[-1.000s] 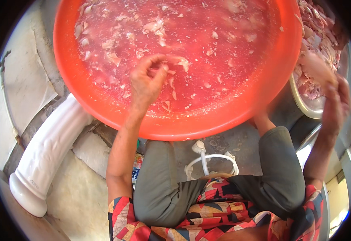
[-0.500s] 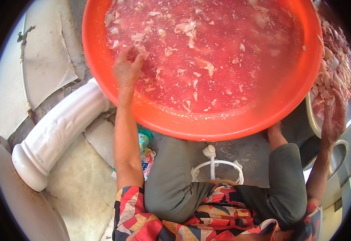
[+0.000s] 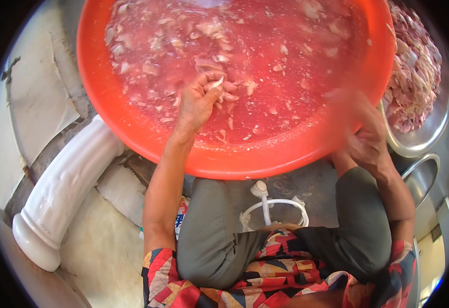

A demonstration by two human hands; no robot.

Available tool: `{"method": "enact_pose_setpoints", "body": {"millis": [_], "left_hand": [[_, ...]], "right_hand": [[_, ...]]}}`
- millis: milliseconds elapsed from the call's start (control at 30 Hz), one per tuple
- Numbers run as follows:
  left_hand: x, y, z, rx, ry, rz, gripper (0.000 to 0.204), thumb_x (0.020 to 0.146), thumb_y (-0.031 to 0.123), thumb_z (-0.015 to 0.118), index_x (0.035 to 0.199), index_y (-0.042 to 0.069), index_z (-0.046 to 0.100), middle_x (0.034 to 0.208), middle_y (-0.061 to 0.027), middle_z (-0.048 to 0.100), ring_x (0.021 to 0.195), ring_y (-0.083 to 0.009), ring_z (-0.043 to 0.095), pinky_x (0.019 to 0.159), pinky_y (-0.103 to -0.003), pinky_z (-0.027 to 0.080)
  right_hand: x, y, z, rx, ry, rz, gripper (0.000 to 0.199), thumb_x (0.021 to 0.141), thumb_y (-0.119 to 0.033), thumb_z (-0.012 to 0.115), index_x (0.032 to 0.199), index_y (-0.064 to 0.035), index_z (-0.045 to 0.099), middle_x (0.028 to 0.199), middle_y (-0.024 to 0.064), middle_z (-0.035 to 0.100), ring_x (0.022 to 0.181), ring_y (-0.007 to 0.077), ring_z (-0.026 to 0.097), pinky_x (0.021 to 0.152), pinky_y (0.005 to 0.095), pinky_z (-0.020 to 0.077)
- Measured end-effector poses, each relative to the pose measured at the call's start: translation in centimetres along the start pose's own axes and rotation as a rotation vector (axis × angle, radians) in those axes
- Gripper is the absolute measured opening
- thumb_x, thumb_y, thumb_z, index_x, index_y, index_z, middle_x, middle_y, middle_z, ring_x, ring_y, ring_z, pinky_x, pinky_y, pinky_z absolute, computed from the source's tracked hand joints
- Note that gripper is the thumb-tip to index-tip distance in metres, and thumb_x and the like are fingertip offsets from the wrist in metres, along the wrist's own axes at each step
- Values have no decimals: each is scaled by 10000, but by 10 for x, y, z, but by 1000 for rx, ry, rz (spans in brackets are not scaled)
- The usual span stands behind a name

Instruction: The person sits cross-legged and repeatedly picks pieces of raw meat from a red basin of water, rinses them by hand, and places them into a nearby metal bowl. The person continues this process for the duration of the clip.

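Pinching a pale meat scrap [image 3: 217,82] w/ left hand [image 3: 199,102], grip closed on it, mid orange basin [image 3: 132,133]. Right hand [image 3: 363,136] at basin's right rim, blurred, grip can't tell. Risk: slick scrap slips back into pink water; basin sits partly over knees, could tip toward metal bowl [image 3: 430,133].

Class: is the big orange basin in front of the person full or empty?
Partly full. The orange basin holds pinkish-red water with pale meat scraps floating in it; the left hand lifts a scrap from it.
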State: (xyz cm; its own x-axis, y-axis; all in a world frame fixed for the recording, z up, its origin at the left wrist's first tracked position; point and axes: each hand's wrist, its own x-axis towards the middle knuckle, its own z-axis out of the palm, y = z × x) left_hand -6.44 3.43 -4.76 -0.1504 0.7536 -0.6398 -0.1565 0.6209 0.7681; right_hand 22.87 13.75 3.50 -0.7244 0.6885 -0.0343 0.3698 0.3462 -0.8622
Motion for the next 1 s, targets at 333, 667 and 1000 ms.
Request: {"method": "enact_pose_setpoints", "body": {"millis": [333, 667, 1000], "left_hand": [[-35, 21, 51, -68, -268, -18, 412, 844, -33, 445, 1249, 10, 387, 863, -86, 612, 770, -138, 623, 625, -227, 496], [-61, 38, 47, 442, -157, 226, 271, 806, -23, 524, 1076, 2, 528, 723, -34, 595, 550, -38, 494, 503, -184, 406], [-59, 33, 24, 370, -63, 201, 221, 807, -23, 548, 1021, -14, 605, 715, -17, 568, 590, -38, 490, 514, -190, 397]], "right_hand": [[17, 17, 46, 260, -156, 126, 238, 751, -28, 573, 987, 0, 576, 947, 156, 611, 877, 311, 587, 760, 368, 482], [46, 21, 96, 178, -327, -52, 235, 763, -48, 577, 994, -6, 578, 945, 152, 606, 901, 295, 589, 760, 369, 470], [54, 32, 98, 549, -563, 234, 130, 753, -117, 645, 817, -7, 616, 657, 63, 565, 603, 132, 517, 540, 307, 416]]}}
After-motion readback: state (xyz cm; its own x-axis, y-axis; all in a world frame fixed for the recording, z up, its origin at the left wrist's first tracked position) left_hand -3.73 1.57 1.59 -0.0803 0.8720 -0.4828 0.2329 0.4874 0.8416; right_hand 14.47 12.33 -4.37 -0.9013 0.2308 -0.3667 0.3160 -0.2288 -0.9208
